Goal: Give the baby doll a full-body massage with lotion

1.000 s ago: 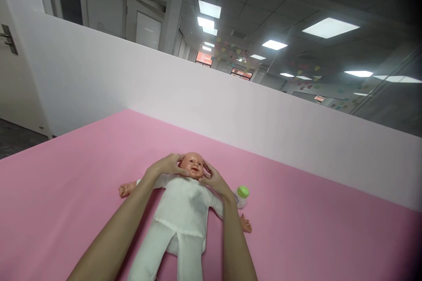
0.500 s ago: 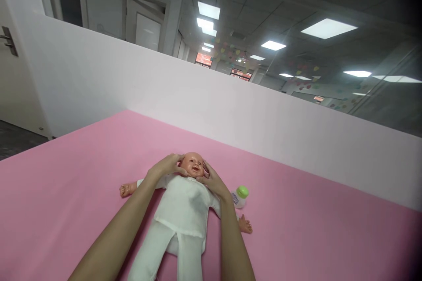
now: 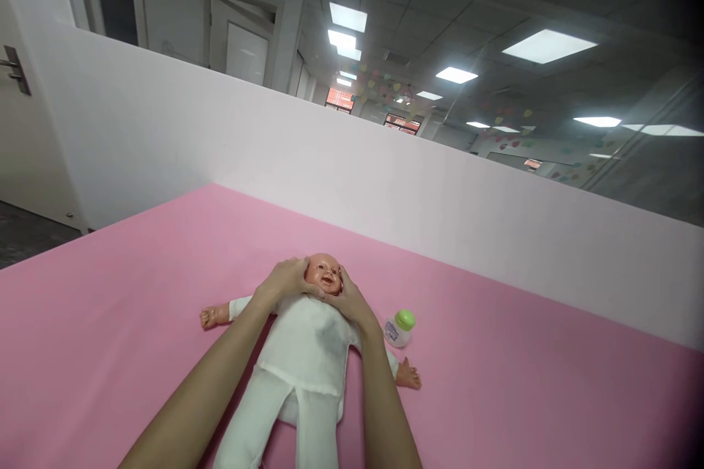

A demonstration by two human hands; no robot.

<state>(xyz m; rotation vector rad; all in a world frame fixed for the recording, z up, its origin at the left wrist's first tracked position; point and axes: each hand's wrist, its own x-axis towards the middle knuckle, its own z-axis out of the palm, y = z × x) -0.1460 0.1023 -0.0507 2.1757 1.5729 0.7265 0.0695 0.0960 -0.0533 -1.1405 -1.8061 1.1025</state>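
Note:
A baby doll point(image 3: 303, 352) in a white cloth top and trousers lies on its back, its smiling face up and its arms spread out. My left hand point(image 3: 289, 278) cups one side of the doll's head, thumb along the chin. On the other side of the head, my right hand point(image 3: 352, 302) curves round the cheek, its thumb near the chin too. The two thumbs come close together below the mouth. Most of my fingertips are hidden beside the head. Just right of my right forearm stands a small clear bottle point(image 3: 397, 330) with a green cap.
The doll and bottle rest on a pink padded surface point(image 3: 511, 366). A low white wall point(image 3: 385, 183) runs along its far side. At the left is a door point(image 3: 27, 132) with a metal handle. Glass and lit ceiling panels show beyond the wall.
Both hands have shifted slightly inward on the doll's face, and the thumbs are now closer together at the chin. The doll's body and the bottle stay in place.

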